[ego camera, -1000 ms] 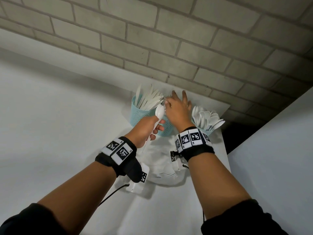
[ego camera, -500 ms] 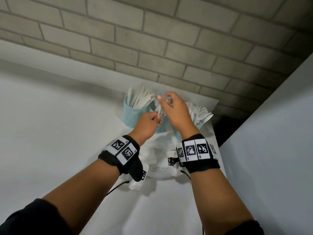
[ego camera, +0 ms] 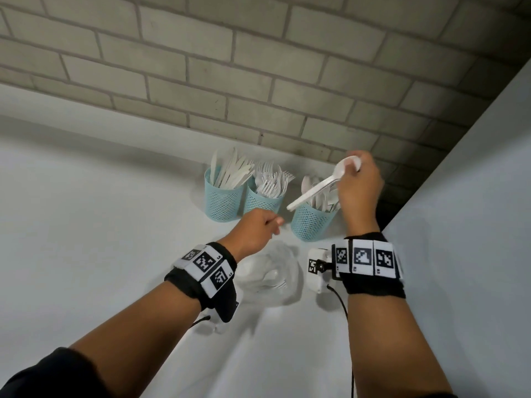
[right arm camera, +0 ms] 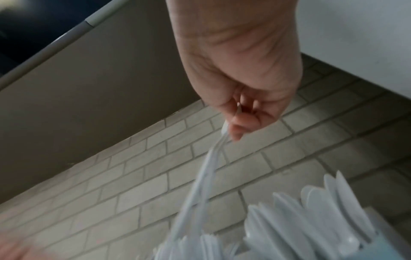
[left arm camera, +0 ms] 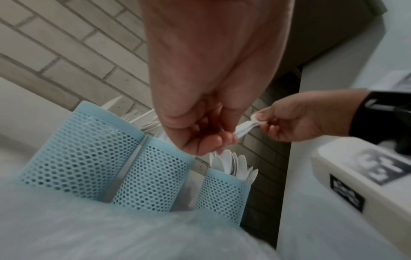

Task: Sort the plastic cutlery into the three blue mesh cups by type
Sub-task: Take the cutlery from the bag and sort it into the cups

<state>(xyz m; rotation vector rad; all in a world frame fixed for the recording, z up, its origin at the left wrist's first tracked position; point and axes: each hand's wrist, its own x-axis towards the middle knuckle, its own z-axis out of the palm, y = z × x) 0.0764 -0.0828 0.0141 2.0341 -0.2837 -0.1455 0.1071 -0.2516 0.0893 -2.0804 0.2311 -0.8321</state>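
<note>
A: What does the white plastic spoon (ego camera: 321, 187) look like?

B: Plain, glossy white. The right hand (ego camera: 359, 187) pinches it at the bowl end, right of centre in the head view, with the handle slanting down-left across the spoon cup (ego camera: 311, 224).

A: And the cups?

B: Three pale blue mesh cups stand in a row near the brick wall (ego camera: 258, 67). The knife cup (ego camera: 222, 203) on the left holds white knives, the fork cup (ego camera: 263, 203) in the middle holds white forks, and the spoon cup on the right holds white spoons, bowls up.

A: The left hand (ego camera: 253, 235)?

B: Curled loosely below the fork cup, gripping nothing. Below it lies a clear plastic bag (ego camera: 270, 274) with some white cutlery inside.

A: Any writing?

B: Only black-and-white square code markers on the wristbands (ego camera: 365, 257); nothing readable.
</note>
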